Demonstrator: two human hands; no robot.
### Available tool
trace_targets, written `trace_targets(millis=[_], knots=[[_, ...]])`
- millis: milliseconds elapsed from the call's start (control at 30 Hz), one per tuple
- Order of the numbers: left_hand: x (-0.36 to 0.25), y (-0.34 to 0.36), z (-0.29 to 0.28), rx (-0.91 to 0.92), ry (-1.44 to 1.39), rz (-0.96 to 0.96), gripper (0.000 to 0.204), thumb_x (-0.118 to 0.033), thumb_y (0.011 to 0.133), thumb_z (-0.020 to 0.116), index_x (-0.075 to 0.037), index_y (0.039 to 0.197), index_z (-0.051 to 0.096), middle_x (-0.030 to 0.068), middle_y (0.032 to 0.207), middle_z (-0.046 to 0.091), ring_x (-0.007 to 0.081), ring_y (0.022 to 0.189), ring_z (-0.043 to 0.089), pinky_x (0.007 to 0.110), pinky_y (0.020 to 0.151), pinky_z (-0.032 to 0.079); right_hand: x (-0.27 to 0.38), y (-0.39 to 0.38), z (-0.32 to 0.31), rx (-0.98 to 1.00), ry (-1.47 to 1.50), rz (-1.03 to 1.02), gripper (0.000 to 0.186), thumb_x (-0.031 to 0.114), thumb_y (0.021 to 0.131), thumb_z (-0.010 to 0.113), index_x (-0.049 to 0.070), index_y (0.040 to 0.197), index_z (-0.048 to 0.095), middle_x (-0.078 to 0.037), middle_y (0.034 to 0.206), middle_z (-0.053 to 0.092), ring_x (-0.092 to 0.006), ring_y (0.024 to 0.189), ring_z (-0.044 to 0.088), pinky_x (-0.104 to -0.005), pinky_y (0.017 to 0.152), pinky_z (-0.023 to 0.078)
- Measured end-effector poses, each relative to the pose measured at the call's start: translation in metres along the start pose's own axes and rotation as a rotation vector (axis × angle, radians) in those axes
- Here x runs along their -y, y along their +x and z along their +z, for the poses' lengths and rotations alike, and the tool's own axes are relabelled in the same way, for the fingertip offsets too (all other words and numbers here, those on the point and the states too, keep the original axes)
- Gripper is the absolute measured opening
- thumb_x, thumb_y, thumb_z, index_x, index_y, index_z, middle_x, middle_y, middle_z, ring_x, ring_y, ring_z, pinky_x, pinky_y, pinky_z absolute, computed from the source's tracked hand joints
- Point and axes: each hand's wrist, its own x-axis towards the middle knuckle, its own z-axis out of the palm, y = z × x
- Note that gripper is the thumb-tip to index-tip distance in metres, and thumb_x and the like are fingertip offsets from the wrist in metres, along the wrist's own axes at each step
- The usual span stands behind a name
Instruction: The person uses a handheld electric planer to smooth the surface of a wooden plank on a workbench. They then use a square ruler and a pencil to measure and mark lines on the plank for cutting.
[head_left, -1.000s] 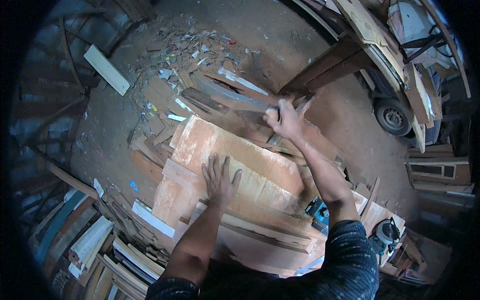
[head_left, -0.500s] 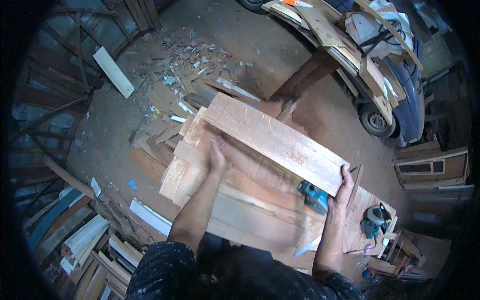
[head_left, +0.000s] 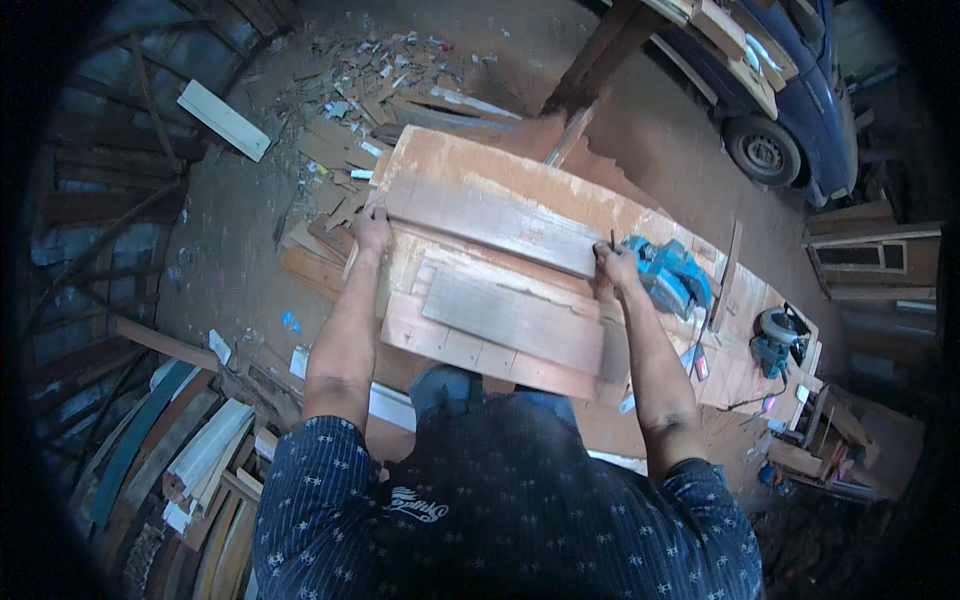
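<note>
A long wooden plank (head_left: 490,220) lies across the workbench (head_left: 510,165), level and facing up. At its left end my left hand (head_left: 372,230) is closed on the edge. My right hand (head_left: 615,264) grips the opposite end, fingers curled over the corner. Just right of that hand sits a teal electric planer (head_left: 668,275) on the bench. Nearer my body are a shorter greyish board (head_left: 510,318) and, beneath it, several pale boards (head_left: 450,350) side by side. What my thumbs and fingers do beneath the plank is hidden.
A teal power saw (head_left: 775,342) with a cord stands at the bench's right end. Scrap wood and shavings (head_left: 350,110) litter the floor beyond. Stacked offcuts (head_left: 205,465) lie at lower left. A blue car (head_left: 800,110) with boards on it is parked at upper right.
The plank has gone from raised and tilted to lying lower on the bench. My left hand, blurred and off the plank before, now holds its left end. My right hand has moved left and away from me.
</note>
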Motion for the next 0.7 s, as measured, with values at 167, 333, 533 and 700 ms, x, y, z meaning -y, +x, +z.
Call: trace_targets(millis=[167,333,533,700], knots=[[-0.049,-0.073,-0.062,-0.146,-0.541,-0.356,0.036,-0.035,0.106,0.060,-0.001,0.109,0.073,0.0045,0.092,0.069,0.0108,0.079,0.064,0.026,0.060,0.050,-0.008,-0.100,-0.043,-0.214,-0.233,-0.115,0.036,0.028,0.097,0.071,-0.002,0.116,0.073,-0.009,0.105,0.075,-0.0188,0.096,0.067,-0.0345,0.087,0.052],[0.004,-0.169,-0.139,-0.017,0.735,-0.203,0.042,-0.037,0.099,0.069,0.002,0.115,0.070,0.0177,0.110,0.072,0.0335,0.094,0.069,0.045,0.078,0.056,-0.087,-0.180,-0.105,-0.492,-0.497,-0.188,0.055,0.038,0.094,0.074,-0.008,0.124,0.069,-0.024,0.117,0.072,-0.0314,0.110,0.070,-0.0393,0.096,0.053],[-0.030,-0.209,-0.092,0.037,0.175,0.245,0.049,-0.032,0.098,0.067,0.007,0.128,0.065,0.0260,0.126,0.066,0.0398,0.120,0.061,0.044,0.106,0.048,-0.140,-0.207,-0.089,-0.433,-0.401,-0.003,0.071,0.050,0.088,0.078,-0.012,0.119,0.068,-0.025,0.109,0.074,-0.0333,0.101,0.071,-0.0415,0.092,0.054],[-0.108,-0.206,-0.023,0.222,0.065,0.036,0.056,-0.034,0.099,0.066,0.007,0.137,0.060,0.0266,0.129,0.064,0.0389,0.120,0.062,0.043,0.105,0.048,-0.113,-0.196,-0.059,-0.377,-0.459,-0.007,0.077,0.056,0.083,0.080,-0.013,0.114,0.068,-0.029,0.104,0.073,-0.0364,0.098,0.071,-0.0422,0.089,0.054]])
